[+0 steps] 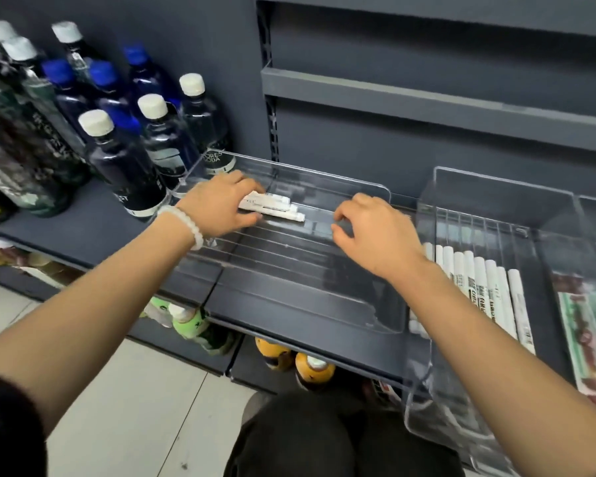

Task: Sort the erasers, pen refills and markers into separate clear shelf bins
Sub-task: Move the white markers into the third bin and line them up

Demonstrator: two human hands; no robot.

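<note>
Partly hidden markers (272, 208) under left hand (221, 204), grip unclear

Left wrist: pale beaded bracelet (186, 226) | left sleeve (7, 421): dark, short | forearms bare | trousers (324, 438): dark

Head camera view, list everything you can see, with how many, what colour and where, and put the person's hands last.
White marker pens under the left hand: about three, white, far end of the left clear plastic bin.
Left clear plastic bin: one, transparent, on the dark grey shelf.
White markers in a row: about nine, white with dark print, in the middle clear bin.
Middle clear bin: one, transparent, right of the left bin.
Red and green packets: count unclear, in the rightmost bin.
Bottles: around ten, dark, with white or blue caps, shelf at left.
Orange bottles: two, lower shelf.
Bead bracelet: one, white, left wrist.
Hands: left hand on the marker pens; right hand over the left bin, holding nothing.
</note>
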